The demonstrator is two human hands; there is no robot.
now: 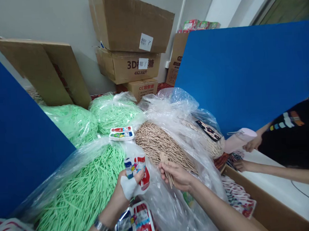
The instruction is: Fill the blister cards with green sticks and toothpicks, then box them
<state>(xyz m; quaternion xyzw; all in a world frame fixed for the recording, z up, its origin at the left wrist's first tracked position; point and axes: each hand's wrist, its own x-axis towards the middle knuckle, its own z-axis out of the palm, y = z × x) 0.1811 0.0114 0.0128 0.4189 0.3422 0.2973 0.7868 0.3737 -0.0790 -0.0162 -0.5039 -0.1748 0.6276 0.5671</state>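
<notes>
The right hand (179, 176) pinches a bunch of brown sticks (166, 167) near a clear bag (190, 144) filled with more; the left hand (127, 187) grips printed packaging (145, 177). A second bag (78, 153) holds green sticks (82, 186). A lower packet (143, 222) reads "Cola"; the stacked cartons (120, 74) behind show "3D", "4X2.5公斤" and "CC".

Brown sticks (158, 140) lie open from above; clear plastic (193, 146) crowds their right.

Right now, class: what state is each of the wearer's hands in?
Left hand: closed, holding printed packaging.
Right hand: closed, holding thin tan sticks.
</notes>
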